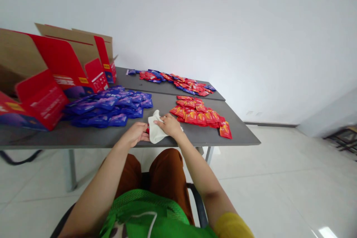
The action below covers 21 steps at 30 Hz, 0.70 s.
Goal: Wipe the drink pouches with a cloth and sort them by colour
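The white soft fabric piece (155, 130) lies at the near edge of the grey tabletop (83, 138), between the two hands. We note the right hand (169, 125) resting over the fabric with its fingers spread. The left hand (136, 134) meets the fabric's left side, beside a small red corner (147, 131). The hands stand just apart; we cannot tell whether either is clamped. We find a heap of glossy blue sachets (107, 109) to the left and a heap of glossy red sachets (199, 113) to the right. A mixed red-and-blue sachet spread (175, 81) lies on a second grey tabletop (131, 81) beyond. Red-and-kraft cardboard cartons (55, 70) stand open at far left.
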Motion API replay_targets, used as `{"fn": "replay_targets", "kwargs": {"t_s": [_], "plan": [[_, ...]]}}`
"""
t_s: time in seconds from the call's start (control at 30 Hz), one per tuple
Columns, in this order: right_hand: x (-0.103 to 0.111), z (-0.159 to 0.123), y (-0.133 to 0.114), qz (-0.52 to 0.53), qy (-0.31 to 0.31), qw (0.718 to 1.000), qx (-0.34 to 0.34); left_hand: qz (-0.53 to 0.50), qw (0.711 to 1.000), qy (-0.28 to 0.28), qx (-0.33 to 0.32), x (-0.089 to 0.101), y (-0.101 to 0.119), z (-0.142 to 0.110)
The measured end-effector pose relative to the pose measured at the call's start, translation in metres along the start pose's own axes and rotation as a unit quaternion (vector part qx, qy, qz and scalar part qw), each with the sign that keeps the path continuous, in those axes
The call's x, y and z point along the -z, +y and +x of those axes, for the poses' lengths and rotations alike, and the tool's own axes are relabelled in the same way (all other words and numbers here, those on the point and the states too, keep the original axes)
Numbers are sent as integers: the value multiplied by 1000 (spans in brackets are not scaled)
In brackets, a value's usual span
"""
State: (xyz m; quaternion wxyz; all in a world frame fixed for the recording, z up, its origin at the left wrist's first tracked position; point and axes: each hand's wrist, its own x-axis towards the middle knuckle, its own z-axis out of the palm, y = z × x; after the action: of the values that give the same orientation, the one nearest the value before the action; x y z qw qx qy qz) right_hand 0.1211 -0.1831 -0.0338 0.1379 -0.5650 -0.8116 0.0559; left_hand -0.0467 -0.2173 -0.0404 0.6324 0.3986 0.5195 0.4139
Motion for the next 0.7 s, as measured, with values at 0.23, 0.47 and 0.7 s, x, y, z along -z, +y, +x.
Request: {"fn": "replay_targets", "kwargs": {"t_s": [0.23,0.47,0.7], "plan": [[23,-7,-2,-8,57,997,-43,-63,996,-56,20,8,3,-5],[19,-20,-41,114,91,969,201,-147,988,-48,-12,18,-6,4],[-5,-9,-20,15,75,995,-59,-105,991,-78,24,19,0,-1]]}}
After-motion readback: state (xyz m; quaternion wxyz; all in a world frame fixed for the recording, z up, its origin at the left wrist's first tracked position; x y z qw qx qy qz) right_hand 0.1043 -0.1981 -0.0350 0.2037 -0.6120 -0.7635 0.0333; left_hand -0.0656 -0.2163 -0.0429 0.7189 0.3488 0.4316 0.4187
